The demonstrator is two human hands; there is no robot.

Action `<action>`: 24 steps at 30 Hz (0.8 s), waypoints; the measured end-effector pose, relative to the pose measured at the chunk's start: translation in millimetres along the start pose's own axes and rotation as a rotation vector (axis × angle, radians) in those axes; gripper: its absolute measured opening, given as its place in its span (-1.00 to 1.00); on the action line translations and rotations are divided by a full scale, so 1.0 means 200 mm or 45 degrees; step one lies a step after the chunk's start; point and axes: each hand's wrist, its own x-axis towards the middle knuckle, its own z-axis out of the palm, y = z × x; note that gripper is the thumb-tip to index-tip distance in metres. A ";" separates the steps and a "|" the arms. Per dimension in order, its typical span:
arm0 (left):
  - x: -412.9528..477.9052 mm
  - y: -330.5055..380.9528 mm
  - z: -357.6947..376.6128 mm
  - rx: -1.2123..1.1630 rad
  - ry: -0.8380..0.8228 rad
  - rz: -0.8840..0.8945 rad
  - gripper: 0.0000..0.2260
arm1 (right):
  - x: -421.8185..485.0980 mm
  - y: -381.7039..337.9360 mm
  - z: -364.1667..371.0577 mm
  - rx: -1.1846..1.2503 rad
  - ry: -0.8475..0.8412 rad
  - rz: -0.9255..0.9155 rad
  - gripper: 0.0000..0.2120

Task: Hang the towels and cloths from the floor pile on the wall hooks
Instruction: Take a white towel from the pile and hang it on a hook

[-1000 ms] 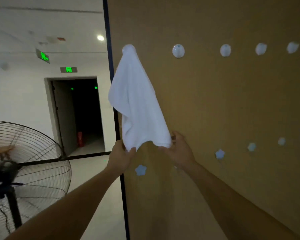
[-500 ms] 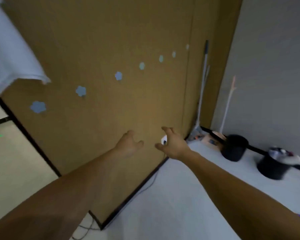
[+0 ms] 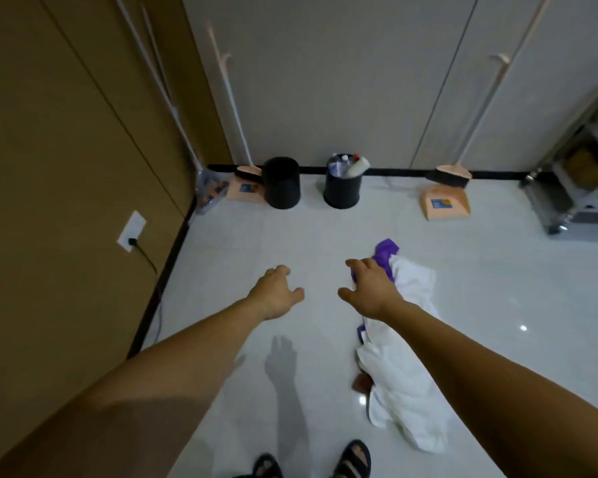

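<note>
A pile of cloths lies on the pale tiled floor to my right: white towels point(image 3: 408, 391) stretched out lengthwise, with a purple cloth point(image 3: 387, 251) at the far end. My right hand point(image 3: 370, 288) hovers over the purple end with fingers relaxed, holding nothing. My left hand point(image 3: 277, 293) is stretched out over bare floor to the left of the pile, fingers loosely spread and empty. The brown wall point(image 3: 66, 201) runs along the left; no hooks or hung towel show in this view.
Two black bins point(image 3: 282, 182) point(image 3: 342, 188) stand by the far wall, the right one full of bottles. Orange dustpans with brooms point(image 3: 444, 201) point(image 3: 246, 189) lean there too. A metal cart point(image 3: 580, 188) sits far right. A socket with a plugged cable point(image 3: 132, 232) is low on the brown wall. My sandalled feet point(image 3: 353, 460) are below.
Both hands let go of the white towel left hanging on a hook. My view swung down and right from the wall to the floor pile, and both arms lowered.
</note>
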 end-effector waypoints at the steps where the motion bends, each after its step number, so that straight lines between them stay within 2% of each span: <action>1: 0.06 0.05 0.08 0.037 -0.047 0.018 -0.39 | 0.00 0.11 0.00 0.017 -0.008 0.061 -0.35; 6: 0.39 0.20 0.50 0.206 -0.303 0.106 -0.41 | 0.00 0.63 0.12 0.084 -0.033 0.376 -0.40; 11: 0.74 0.21 1.01 0.337 -0.534 0.187 -0.43 | 0.05 1.07 0.43 0.137 -0.046 0.670 -0.44; 19: 1.26 -0.19 2.00 0.401 -0.724 0.136 -0.45 | 0.28 1.71 1.40 0.194 -0.131 0.892 -0.52; 24: 1.45 -0.58 2.49 0.465 -0.809 0.043 -0.45 | 0.35 2.00 2.05 0.152 -0.233 0.853 -0.63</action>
